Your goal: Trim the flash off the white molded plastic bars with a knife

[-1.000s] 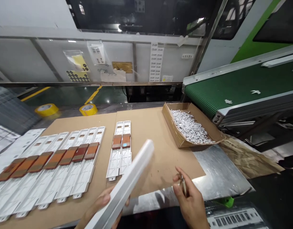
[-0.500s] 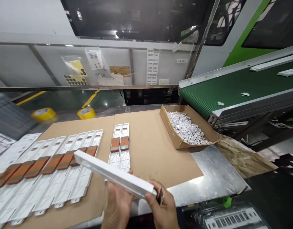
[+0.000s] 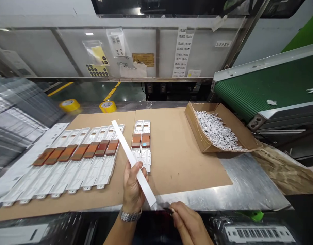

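My left hand, with a metal watch on its wrist, is closed around a long white plastic bar. The bar slants from upper left down to its near end above the table's front edge. Just right of that end, my right hand is closed on a small dark blade-like tool, mostly hidden by the fingers. Behind my left hand lie two white plastic panels side by side, each with an orange-brown block across it. Farther left is a row of several similar white panels bearing such blocks.
A cardboard box of small white plastic pieces stands at the right. Beyond it rises a green conveyor belt. Cardboard sheets cover the metal table. Two yellow tape rolls sit at the back left.
My left hand has moved up and grips the bar around its middle. My right hand has left the bar's near end and moved lower right with the tool. The view has shifted.
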Tool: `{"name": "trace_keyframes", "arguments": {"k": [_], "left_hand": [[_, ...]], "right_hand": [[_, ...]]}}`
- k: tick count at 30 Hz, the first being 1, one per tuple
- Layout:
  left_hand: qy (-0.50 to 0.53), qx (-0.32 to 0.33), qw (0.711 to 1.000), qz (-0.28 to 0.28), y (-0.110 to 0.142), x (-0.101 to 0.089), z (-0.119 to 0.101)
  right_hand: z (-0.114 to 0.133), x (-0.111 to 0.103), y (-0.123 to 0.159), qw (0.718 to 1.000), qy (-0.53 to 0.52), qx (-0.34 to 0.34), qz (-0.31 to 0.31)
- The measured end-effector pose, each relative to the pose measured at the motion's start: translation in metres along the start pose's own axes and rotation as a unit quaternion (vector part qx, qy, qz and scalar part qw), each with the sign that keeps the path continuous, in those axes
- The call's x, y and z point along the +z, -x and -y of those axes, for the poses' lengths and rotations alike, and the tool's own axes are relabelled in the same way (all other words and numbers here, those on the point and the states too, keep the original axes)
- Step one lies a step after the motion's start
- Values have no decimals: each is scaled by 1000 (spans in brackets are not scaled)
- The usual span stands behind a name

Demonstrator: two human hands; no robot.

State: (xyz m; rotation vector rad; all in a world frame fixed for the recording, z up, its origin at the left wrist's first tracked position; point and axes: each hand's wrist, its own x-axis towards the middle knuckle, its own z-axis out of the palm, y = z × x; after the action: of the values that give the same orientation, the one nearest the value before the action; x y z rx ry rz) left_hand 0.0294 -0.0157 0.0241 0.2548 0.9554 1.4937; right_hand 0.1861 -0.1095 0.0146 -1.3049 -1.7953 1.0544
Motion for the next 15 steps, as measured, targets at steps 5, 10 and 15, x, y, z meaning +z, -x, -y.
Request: {"name": "trace_keyframes", "arguments": {"k": [5, 10, 15], "left_hand": [[-10, 6, 1000, 13, 2, -1, 2], [-27, -7, 999, 17, 4, 0, 0], [-36, -2, 999, 26, 6, 0, 2]], "right_hand": [[-4, 11, -2, 994, 95, -30, -43], [-7, 18, -2, 988, 131, -35, -69], [-6, 18, -2, 986, 147, -36, -71]]}}
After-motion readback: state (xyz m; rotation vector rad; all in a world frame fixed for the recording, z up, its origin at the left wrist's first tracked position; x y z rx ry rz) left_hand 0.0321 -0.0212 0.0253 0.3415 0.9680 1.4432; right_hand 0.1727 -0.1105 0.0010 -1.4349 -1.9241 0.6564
